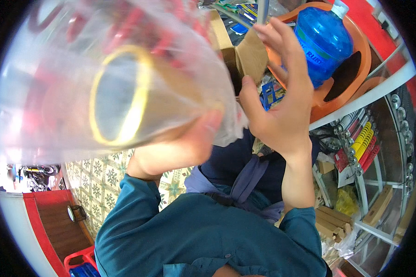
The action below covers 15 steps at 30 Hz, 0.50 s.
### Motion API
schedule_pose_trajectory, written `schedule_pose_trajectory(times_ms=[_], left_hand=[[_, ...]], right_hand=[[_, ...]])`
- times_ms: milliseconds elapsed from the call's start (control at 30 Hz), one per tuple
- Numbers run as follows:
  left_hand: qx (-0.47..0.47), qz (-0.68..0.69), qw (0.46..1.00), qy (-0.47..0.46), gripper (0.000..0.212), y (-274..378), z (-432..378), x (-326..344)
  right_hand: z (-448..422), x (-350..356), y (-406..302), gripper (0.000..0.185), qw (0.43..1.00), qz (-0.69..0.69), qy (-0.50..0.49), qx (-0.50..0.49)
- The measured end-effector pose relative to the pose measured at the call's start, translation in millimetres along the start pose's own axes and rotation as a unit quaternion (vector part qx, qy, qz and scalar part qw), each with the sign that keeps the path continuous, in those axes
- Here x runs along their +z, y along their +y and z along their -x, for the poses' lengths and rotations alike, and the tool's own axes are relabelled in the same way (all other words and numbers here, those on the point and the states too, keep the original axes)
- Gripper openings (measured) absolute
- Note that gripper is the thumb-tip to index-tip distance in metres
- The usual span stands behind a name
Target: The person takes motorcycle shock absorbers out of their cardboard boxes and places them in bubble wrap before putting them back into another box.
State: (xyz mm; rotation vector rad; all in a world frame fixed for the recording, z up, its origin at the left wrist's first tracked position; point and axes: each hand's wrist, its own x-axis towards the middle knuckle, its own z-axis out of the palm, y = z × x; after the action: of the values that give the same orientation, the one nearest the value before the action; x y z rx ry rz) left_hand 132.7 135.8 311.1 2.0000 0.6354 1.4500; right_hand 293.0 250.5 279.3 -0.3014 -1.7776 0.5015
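Observation:
A large clear plastic bag fills the upper left, blurred and close to the camera. Red shapes show on or in it, along with a yellow-rimmed oval; blur hides what these are. My left hand grips the bag's gathered edge between thumb and fingers. To the right, my right hand is raised with its fingers spread, nothing plainly held in them. Its thumb and fingertips overlap the flap of an open cardboard box; whether they touch it cannot be told. The bag hides part of the box.
A blue water jug rests on an orange plastic chair at upper right. Below, a metal-framed display rack holds yellow and red coil-spring shock absorbers and long cardboard boxes. A motorcycle stands far left, beyond the patterned tile floor.

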Motion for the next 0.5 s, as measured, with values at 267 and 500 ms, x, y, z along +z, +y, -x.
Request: schedule_pose_trajectory(times_ms=[267, 500], left_hand=[[0.056, -0.059, 0.997, 0.003, 0.091, -17, -25, 9], [0.092, -0.257, 0.958, 0.084, 0.094, -24, -47, 25]], right_hand=[[-29, -22, -17, 0.050, 0.994, -0.016, 0.026, -0.109], [-54, -12, -40, 0.044, 0.982, -0.170, -0.028, -0.076]])
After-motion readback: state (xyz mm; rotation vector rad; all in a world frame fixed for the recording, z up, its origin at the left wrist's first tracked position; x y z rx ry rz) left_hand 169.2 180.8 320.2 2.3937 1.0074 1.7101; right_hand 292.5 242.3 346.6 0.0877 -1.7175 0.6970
